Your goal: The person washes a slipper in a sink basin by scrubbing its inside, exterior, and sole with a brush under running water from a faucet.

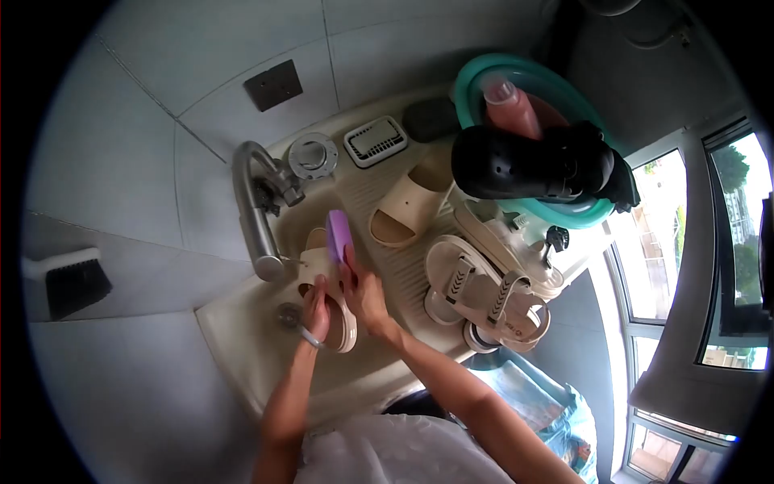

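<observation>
Inspected item: a plain cream slide slipper (316, 260) with a broad strap is lying in a cream sink basin (242, 339), under both hands.
The right hand (364, 292) is gripping an oblong purple block (339, 234) against the slipper's upper side; the left hand (318, 310), fingers extended, is lying against the slipper, and whether it is gripping cannot be told. The slipper's sole is showing a rounded, pale edge. A beige open-toed slide (409, 202) is resting on the ribbed drainboard (407, 292), near strapped cream sandals (459, 278) bearing dark chevrons. A curved metal faucet (256, 218) is standing beside the basin.
</observation>
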`<state>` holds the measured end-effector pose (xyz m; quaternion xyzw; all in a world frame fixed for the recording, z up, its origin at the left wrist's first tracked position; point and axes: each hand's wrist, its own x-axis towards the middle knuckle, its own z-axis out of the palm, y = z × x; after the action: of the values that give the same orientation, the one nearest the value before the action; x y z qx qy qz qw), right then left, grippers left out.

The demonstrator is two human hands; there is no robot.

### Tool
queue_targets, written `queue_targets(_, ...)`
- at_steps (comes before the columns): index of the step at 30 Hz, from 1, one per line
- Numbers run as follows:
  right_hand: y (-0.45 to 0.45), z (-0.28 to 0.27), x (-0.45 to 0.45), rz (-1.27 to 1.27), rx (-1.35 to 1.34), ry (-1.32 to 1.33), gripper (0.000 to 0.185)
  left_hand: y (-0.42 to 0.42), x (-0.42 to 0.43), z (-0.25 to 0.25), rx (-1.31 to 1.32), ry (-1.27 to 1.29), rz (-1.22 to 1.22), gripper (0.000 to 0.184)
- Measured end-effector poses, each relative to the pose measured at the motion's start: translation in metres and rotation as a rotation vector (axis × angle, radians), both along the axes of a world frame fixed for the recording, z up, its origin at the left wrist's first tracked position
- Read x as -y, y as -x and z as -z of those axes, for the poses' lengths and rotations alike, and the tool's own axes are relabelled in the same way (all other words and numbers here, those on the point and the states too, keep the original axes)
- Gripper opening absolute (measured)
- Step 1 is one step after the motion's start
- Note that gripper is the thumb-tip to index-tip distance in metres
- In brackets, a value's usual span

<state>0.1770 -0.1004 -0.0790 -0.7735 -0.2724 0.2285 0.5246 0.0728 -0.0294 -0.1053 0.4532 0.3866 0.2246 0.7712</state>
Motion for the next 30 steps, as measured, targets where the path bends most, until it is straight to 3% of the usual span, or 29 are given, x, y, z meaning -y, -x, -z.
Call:
queue_targets(4, -0.028, -0.005, -0.007, -0.074, -0.326, -0.070, 0.061, 0.038, -0.007, 0.015, -0.290, -0.858, 0.313, 0.034)
queue_targets(8, -0.028, -0.008, -0.017, -0.039, -0.449, -0.133, 0.073, 0.036, -0.001, -0.016, -0.245, -0.729, 0.353, 0.028)
queue_targets(10, -0.023, 0.000, -0.021, 0.025, -0.553, -0.338, 0.074, 0.058, -0.008, 0.015, -0.267, -0.822, 0.384, 0.025)
queue_targets(12, -0.020, -0.004, -0.021, 0.054, -0.576, -0.291, 0.074, 0.077, -0.008, 0.048, -0.286, -0.947, 0.397, 0.031)
queue_targets(13, -0.020, -0.010, -0.020, 0.076, -0.599, -0.257, 0.074, 0.076, -0.006, 0.057, -0.190, -0.734, 0.293, 0.032)
queue_targets(14, -0.021, -0.017, -0.018, 0.079, -0.665, -0.279, 0.073, 0.082, -0.007, 0.061, -0.297, -1.336, 0.357, 0.030)
queue_targets(15, -0.020, -0.020, -0.018, 0.107, -0.661, -0.287, 0.073, 0.084, -0.015, 0.073, 0.142, -0.533, 0.439, 0.035)
queue_targets(16, -0.018, -0.009, -0.019, 0.101, -0.589, -0.312, 0.072, 0.070, -0.019, 0.054, 0.449, 0.297, 0.254, 0.039)
queue_targets(17, -0.016, 0.002, -0.020, 0.095, -0.515, -0.337, 0.070, 0.061, -0.009, 0.032, 0.185, 0.225, 0.053, 0.043)
queue_targets(21, -0.009, 0.022, -0.022, 0.078, -0.287, -0.478, 0.067, 0.016, -0.018, -0.019, 0.554, 0.442, -0.013, 0.050)
queue_targets(23, -0.015, 0.000, -0.014, -0.006, -0.437, -0.172, 0.057, 0.007, -0.024, -0.022, 0.617, 0.438, -0.009, 0.052)
queue_targets(24, -0.015, 0.001, -0.008, -0.006, -0.439, -0.173, 0.057, 0.005, -0.025, -0.021, 0.632, 0.438, -0.006, 0.053)
queue_targets(26, -0.012, 0.002, 0.007, -0.030, 0.055, 0.002, 0.048, 0.005, -0.030, -0.019, 0.640, 0.431, -0.002, 0.054)
queue_targets(28, -0.006, -0.014, 0.028, -0.039, 0.096, 0.029, 0.046, 0.003, -0.032, -0.021, 0.569, 0.349, -0.056, 0.055)
queue_targets(30, 0.006, -0.023, 0.048, -0.102, 0.153, 0.020, 0.046, 0.003, -0.033, -0.010, 0.532, 0.421, -0.085, 0.055)
